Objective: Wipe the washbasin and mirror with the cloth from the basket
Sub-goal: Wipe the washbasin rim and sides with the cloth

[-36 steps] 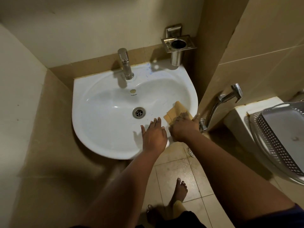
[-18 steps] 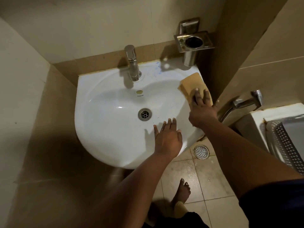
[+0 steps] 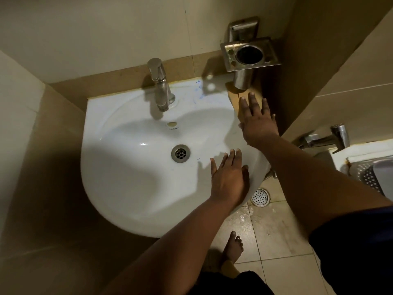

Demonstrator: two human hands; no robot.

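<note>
The white washbasin (image 3: 131, 188) fills the middle of the view, with a steel tap (image 3: 159, 84) at its back and a drain (image 3: 180, 153) in the bowl. My right hand (image 3: 256, 122) lies flat, fingers spread, pressing the tan cloth (image 3: 235, 99) onto the basin's far right rim, just under the steel cup holder. Most of the cloth is hidden beneath the palm. My left hand (image 3: 228, 179) rests palm down on the near right rim, holding nothing. No mirror is visible.
A steel cup holder (image 3: 248, 54) juts from the wall above the basin's right corner. A spray faucet (image 3: 327, 138) sticks out at the right, beside a perforated grey basket (image 3: 370, 177). A floor drain (image 3: 260, 196) and my bare foot (image 3: 234, 248) are below.
My right hand has slid the cloth along the basin's right rim from the near edge to the back corner. My left hand has stayed on the near rim.
</note>
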